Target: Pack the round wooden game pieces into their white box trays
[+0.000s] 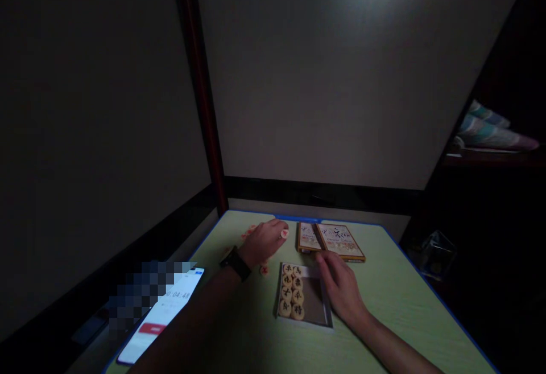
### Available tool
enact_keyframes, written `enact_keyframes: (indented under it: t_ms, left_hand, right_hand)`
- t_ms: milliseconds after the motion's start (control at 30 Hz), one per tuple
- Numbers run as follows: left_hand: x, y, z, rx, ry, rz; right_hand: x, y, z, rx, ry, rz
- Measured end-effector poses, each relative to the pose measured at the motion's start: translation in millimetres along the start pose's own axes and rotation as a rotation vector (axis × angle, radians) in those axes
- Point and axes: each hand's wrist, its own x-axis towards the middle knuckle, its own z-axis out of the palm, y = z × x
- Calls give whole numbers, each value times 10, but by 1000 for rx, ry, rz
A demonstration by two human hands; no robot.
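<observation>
My left hand [265, 241], with a dark watch on its wrist, is closed and pinches a round Chinese chess piece [284, 233] with a red character. Beneath and behind that hand lie more red-marked pieces [248, 231], partly hidden; a single red piece [264, 270] is nearer me. A shallow tray [314, 300] sits in front, its left side filled with two columns of black-marked pieces [297, 296] and its right part bare. At the tray's upper right edge, my right hand [342, 286] is closed around the rim, its fingertips partly hidden.
Behind the tray a patterned chess box [341, 241] lies flat on the pale green table [396, 300], which has a blue edge. A lit phone [164, 311] showing a timer is at the left edge. Walls [315, 106] close in behind. Folded cloth [490, 129] rests on a shelf at right.
</observation>
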Motion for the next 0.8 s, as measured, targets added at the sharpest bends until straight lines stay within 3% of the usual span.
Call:
enact_keyframes:
  t_ms: [100, 267, 400, 533, 800]
  left_hand:
    - [-68, 296, -19, -229, 106, 51]
    - [-145, 615, 155, -762, 133, -130]
    - [-184, 639, 339, -1092, 71, -217]
    - [-215, 608, 399, -1351, 39, -268]
    - [-264, 537, 357, -1440, -28, -292]
  right_hand:
    - [-7, 5, -20, 94, 11, 6]
    - [-50, -16, -32, 45, -14, -161]
    - [-92, -61, -21, -27, 30, -263]
    - [-123, -75, -1, -51, 65, -313]
    - [-121, -104, 3, -24, 81, -214]
